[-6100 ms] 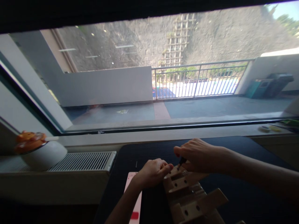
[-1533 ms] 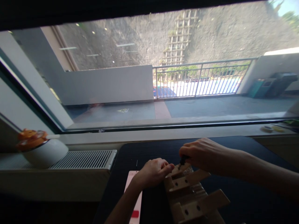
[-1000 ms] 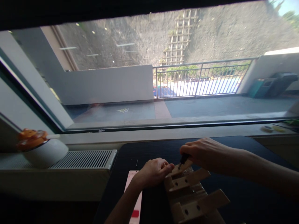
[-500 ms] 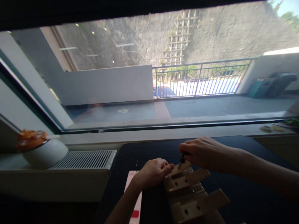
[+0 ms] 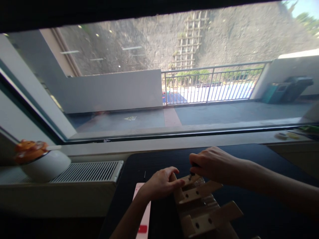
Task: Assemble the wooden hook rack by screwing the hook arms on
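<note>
A wooden rack (image 5: 201,221) with slanted crosspieces and dark screw holes lies on the black table (image 5: 163,215). Its far end is between the thumb and fingers of my left hand (image 5: 159,183), thumb on top near the corner. Closed round the dark handle of a small screwdriver (image 5: 192,174) is my right hand (image 5: 211,163). The screwdriver's tip points down onto the farthest crosspiece (image 5: 187,180); whether a screw sits under it is too small to tell. Clear plastic or tape shows between the crosspieces.
A flat pink object (image 5: 144,217) with a red patch lies left of the rack, partly under my left forearm. Just beyond it is a thin pin-like piece (image 5: 145,174). A white pot with an orange lid (image 5: 47,164) stands on the radiator (image 5: 87,171). The window sill (image 5: 149,146) borders the table.
My left index finger has lifted and opened away from the thumb at the rack's corner. My right hand has turned slightly with the screwdriver, which stays on the same crosspiece.
</note>
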`<state>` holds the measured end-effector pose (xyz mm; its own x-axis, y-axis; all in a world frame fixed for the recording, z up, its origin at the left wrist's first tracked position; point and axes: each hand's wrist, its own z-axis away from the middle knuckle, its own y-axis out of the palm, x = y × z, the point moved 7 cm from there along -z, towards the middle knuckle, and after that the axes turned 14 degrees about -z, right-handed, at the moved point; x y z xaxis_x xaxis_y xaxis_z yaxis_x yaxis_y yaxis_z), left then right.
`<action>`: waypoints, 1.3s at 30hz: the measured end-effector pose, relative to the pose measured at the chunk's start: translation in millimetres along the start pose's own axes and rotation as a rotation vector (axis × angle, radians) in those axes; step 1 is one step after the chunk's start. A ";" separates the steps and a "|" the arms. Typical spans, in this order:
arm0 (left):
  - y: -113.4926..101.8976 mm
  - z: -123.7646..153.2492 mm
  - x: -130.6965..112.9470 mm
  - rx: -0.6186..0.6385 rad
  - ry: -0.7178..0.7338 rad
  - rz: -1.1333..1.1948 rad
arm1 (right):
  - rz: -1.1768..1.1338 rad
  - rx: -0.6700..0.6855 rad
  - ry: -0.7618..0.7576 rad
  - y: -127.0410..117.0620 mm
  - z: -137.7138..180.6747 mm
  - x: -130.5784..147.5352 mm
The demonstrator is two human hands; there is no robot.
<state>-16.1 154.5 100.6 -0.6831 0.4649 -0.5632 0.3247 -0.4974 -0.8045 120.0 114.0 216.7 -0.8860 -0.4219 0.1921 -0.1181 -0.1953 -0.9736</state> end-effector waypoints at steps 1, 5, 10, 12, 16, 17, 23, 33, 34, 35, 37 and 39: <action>0.1 -0.3 0.1 -0.001 -0.003 -0.005 | -0.003 -0.001 -0.003 -0.5 0.3 0.4; 1.0 -2.4 1.4 -0.031 0.011 0.001 | -0.047 0.031 -0.057 -2.3 3.7 2.3; 7.1 -5.9 6.3 -0.020 0.017 0.033 | -0.067 0.054 -0.086 0.2 4.2 1.6; 8.3 -6.8 6.3 -0.013 0.018 0.039 | -0.050 0.043 -0.069 2.8 1.5 0.2; 7.2 -5.9 3.3 -0.011 0.026 0.021 | -0.005 -0.013 -0.006 5.9 -4.3 -5.8; 6.8 -5.3 2.8 -0.011 0.027 0.014 | 0.000 -0.025 0.006 5.9 -4.6 -7.5; 6.6 -4.5 3.4 -0.010 0.029 -0.005 | -0.058 -0.007 -0.043 -1.7 4.4 -9.1; 5.0 -4.2 1.1 -0.010 0.024 -0.016 | -0.013 0.003 0.021 -0.7 -3.7 -6.6; 4.8 -4.0 0.9 -0.008 0.021 -0.021 | 0.001 -0.006 0.037 -0.2 -5.1 -7.2; 4.5 -3.9 0.7 -0.007 0.019 -0.026 | 0.011 -0.015 0.049 -0.1 -5.9 -7.8; 4.4 -3.7 0.6 -0.006 0.018 -0.038 | 0.016 -0.024 0.057 -1.3 -6.0 -8.4; 4.7 -3.7 0.9 -0.007 0.020 -0.044 | 0.000 -0.018 0.036 -3.6 -4.2 -7.5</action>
<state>-12.8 155.3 95.6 -0.6836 0.5009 -0.5309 0.2992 -0.4712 -0.8297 125.2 121.6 218.3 -0.9016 -0.3895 0.1882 -0.1262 -0.1794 -0.9756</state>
